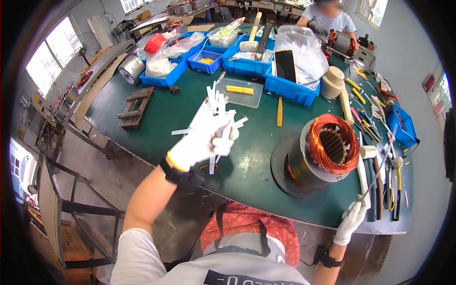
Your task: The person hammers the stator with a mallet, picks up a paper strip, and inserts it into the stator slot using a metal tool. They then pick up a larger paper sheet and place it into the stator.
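My left hand (206, 142), in a white glove, is closed around a bunch of narrow white strips (217, 102) that fan out above the fingers. More loose white strips lie on the green table behind and beside it. My right hand (352, 218), also gloved, is at the table's front right edge, its fingers closed on the lower end of a thin grey rod (378, 175). The rod slants up to the right over the hand tools. Between my hands a motor stator (304, 156) with copper windings (320, 147) around its open bore stands on a dark round base (279, 164).
Blue bins (297, 95) with bags and tools line the far side. A mallet (346, 104), pliers and other tools (380, 190) crowd the right. A clear tray (254, 100) holds yellow sticks. A wooden frame (136, 108) lies left. Another person (327, 21) works on a stator across the table.
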